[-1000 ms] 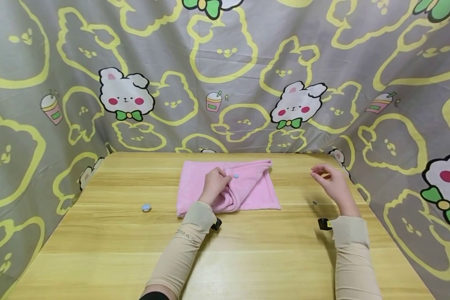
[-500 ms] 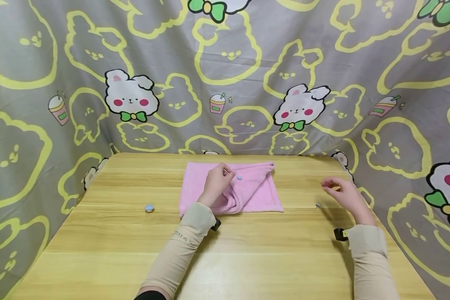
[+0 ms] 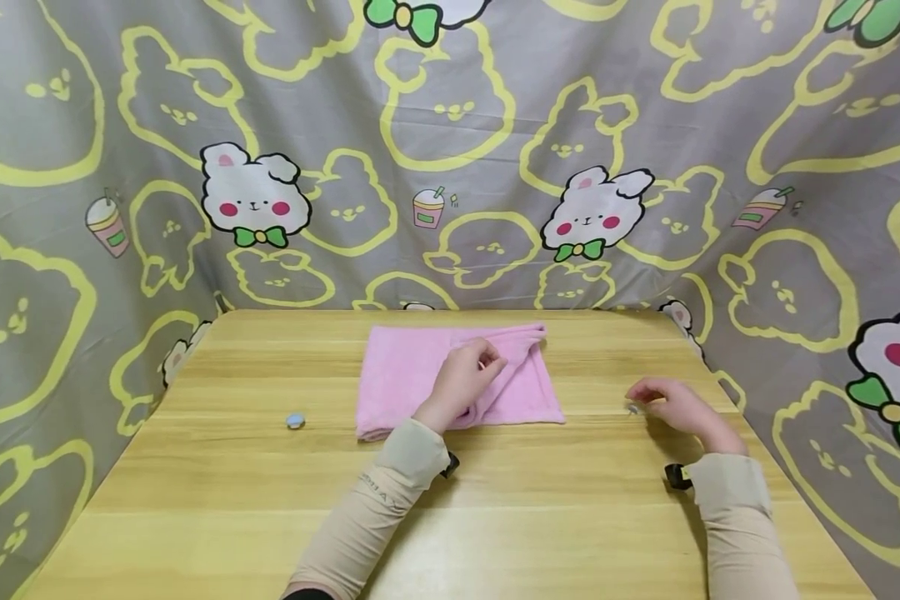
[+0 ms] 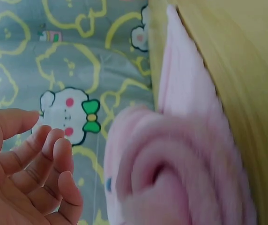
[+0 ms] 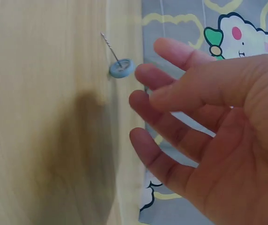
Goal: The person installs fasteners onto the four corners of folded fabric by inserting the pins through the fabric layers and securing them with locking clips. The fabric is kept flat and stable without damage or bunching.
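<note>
1. Wood-grain surface (image 3: pixel 525 517), patterned curtain (image 3: pixel 345 108) behind.
2. Left hand (image 3: pixel 462 381): released, fingers loosely bent, over the folded pink cloth (image 3: pixel 397 367).
3. Right hand (image 3: pixel 675 406): released, near the pinned blue disc (image 5: pixel 121 69) on the surface.
4. Pale-blue piece (image 3: pixel 295 422): left of the cloth.

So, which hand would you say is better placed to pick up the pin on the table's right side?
Probably the right hand: it is empty and close beside the pin, while the left hand is over the pink towel, farther away.
</note>
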{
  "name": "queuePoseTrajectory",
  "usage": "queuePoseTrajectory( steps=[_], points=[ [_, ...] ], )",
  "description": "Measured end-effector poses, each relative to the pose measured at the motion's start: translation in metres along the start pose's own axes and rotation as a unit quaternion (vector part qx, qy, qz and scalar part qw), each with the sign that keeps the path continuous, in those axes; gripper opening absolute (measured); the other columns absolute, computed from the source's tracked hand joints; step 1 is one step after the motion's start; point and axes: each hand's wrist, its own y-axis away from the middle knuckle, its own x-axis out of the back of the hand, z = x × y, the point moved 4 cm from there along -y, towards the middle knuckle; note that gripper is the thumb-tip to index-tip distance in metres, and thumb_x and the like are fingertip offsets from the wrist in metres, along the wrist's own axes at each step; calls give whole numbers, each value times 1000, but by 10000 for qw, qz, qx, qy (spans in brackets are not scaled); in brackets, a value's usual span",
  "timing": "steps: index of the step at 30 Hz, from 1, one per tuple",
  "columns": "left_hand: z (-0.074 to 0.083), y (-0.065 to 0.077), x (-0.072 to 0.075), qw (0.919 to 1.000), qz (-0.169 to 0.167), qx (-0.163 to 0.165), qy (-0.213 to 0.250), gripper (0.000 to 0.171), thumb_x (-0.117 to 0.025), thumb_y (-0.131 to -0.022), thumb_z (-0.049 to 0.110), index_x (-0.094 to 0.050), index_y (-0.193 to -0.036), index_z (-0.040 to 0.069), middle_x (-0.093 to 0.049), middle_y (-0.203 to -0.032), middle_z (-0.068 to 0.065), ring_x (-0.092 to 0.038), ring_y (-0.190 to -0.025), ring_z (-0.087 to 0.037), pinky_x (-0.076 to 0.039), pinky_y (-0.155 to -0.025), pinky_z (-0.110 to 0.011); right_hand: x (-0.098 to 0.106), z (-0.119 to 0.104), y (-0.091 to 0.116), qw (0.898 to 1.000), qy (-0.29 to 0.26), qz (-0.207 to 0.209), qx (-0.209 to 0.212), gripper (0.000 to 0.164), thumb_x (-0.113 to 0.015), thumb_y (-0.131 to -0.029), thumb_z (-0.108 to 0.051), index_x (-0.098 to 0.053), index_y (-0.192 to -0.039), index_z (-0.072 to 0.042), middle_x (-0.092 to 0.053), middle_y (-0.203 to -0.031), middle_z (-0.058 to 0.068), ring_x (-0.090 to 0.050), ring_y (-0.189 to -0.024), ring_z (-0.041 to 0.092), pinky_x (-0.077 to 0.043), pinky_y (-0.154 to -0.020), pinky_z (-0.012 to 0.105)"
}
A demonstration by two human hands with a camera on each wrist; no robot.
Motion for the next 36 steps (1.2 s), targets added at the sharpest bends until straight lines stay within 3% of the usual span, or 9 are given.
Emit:
queuePoseTrajectory(
  steps=[4,9,16,21,28,36],
  points=[
    [7,2,-11,9998,-180,-50,60,14,-63,-94,27,-67,-91,15,-67,-84,3,-57,-73,-8,-47,-68,-21,-6,-2,-2,9998,96,-140,123,35,-52,-77,16,-70,-98,-6,-70,-96,9,-63,-90,17,-51,-75,29],
    [12,4,-18,9991,-328,-194,162,12,-63,-95,25,-67,-91,14,-67,-83,2,-56,-72,-7,-47,-67,-20,-13,-5,-5,9995,190,-177,153,37,-49,-70,18,-70,-92,-5,-70,-89,8,-60,-83,14,-49,-72,26],
    [13,3,-24,9987,-425,-241,-134,11,-62,-94,24,-67,-91,14,-68,-82,3,-57,-71,-7,-46,-65,-20,-17,-4,-7,9986,151,-453,-208,19,-59,-81,10,-69,-89,-5,-65,-84,7,-51,-76,9,-42,-66,23],
    [15,3,-30,9971,-583,-307,-379,8,-63,-92,22,-67,-90,15,-67,-80,4,-54,-69,-6,-45,-65,-19,-18,-4,-6,9977,106,-560,-368,13,-63,-80,5,-67,-87,-6,-62,-81,5,-48,-74,9,-40,-64,22],
    [15,2,-39,9942,-794,-336,-642,6,-63,-91,21,-66,-87,18,-65,-80,6,-53,-69,-5,-44,-65,-17,-21,-3,-6,9940,-277,-732,-766,4,-66,-85,-4,-62,-86,-3,-55,-69,0,-48,-58,9,-41,-55,23],
    [19,5,-51,9856,-1386,-287,-928,8,-66,-89,16,-67,-96,14,-67,-85,2,-56,-73,-6,-45,-67,-17,-11,-7,-4,9980,33,-363,-525,8,-65,-92,-13,-64,-89,-6,-61,-79,1,-49,-70,8,-41,-64,25]
  ],
)
